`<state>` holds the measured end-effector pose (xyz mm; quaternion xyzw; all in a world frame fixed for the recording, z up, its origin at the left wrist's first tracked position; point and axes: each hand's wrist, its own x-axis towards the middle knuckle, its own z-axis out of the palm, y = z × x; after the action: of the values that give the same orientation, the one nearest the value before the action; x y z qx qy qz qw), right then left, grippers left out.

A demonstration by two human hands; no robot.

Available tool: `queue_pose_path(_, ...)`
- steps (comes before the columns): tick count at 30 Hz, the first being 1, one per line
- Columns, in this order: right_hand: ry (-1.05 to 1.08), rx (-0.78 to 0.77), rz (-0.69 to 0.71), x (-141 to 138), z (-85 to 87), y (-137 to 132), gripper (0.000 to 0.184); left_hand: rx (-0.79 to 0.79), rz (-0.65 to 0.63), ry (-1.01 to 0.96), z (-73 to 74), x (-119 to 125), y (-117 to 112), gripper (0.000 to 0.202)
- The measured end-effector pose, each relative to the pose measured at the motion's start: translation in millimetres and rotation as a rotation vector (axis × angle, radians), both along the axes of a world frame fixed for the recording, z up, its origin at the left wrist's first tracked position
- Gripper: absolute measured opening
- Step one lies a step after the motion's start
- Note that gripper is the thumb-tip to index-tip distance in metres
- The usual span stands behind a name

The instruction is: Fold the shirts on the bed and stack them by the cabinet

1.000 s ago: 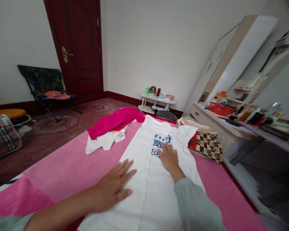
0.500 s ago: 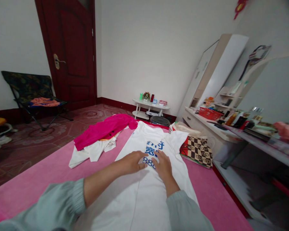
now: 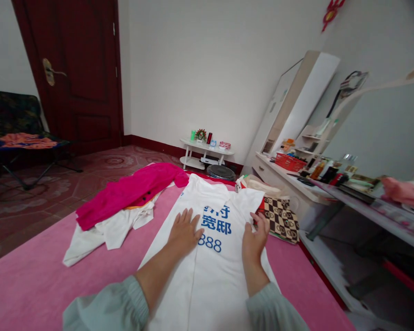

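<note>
A white T-shirt (image 3: 207,280) with blue characters and "888" printed on it lies spread out on the pink bed cover (image 3: 100,294). My left hand (image 3: 183,232) rests flat on the shirt, left of the print, fingers stretched and apart. At the shirt's right side, below the sleeve, is my right hand (image 3: 255,236). Its fingers are loosely bent, with a gap between thumb and forefinger and no cloth visibly pinched. Both forearms come in from below in grey-green cuffed sleeves.
A bright pink garment (image 3: 134,191) lies over white clothing (image 3: 113,232) to the left. On the right sit a checked brown-and-cream cloth (image 3: 281,220) and a dressing table (image 3: 317,195) crowded with bottles and a red basket (image 3: 290,162). A low white stand (image 3: 207,147) is against the wall.
My hands have moved apart from the middle of the print, the left to the left and the right to the shirt's right edge. The view has turned slightly to the right.
</note>
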<state>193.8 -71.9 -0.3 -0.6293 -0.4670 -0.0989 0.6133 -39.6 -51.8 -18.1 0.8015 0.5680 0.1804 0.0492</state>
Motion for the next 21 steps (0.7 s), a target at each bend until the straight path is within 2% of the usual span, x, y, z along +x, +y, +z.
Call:
queue_pose_path(2,-0.051,-0.200,-0.052,18.4,4.2,14.1,0.035,0.007,0.003,-0.015,-0.8,0.7,0.5,0.058)
queue_pose_path(5,-0.140,-0.524,-0.052,37.2,19.2,38.6,0.038,0.015,-0.003,-0.040,-2.0,1.5,0.8,0.058)
queue_pose_path(8,-0.239,-0.577,-0.052,24.5,40.2,54.2,0.038,0.017,-0.002,-0.059,-1.4,1.4,0.5,0.057)
queue_pose_path(10,-0.428,-0.649,0.047,-1.5,49.4,55.7,0.033,0.016,-0.004,-0.068,0.0,1.0,0.0,0.056)
queue_pose_path(13,-0.682,-0.831,0.391,-43.4,50.3,49.6,0.020,0.007,-0.005,-0.080,2.9,0.5,-1.2,0.056)
queue_pose_path(14,-0.687,-0.843,0.471,-52.3,48.4,47.5,0.018,0.002,-0.007,-0.083,4.0,0.3,-1.7,0.056)
queue_pose_path(16,-0.624,-0.770,0.490,-58.0,44.2,46.3,0.021,-0.007,-0.011,-0.089,6.5,0.0,-2.7,0.056)
queue_pose_path(19,-0.464,-0.652,0.346,-40.8,40.2,53.9,0.028,-0.018,-0.015,-0.095,9.4,-0.3,-3.9,0.057)
queue_pose_path(21,-0.376,-0.655,0.238,-23.2,37.4,62.9,0.031,-0.027,-0.010,-0.095,9.9,-0.5,-4.2,0.057)
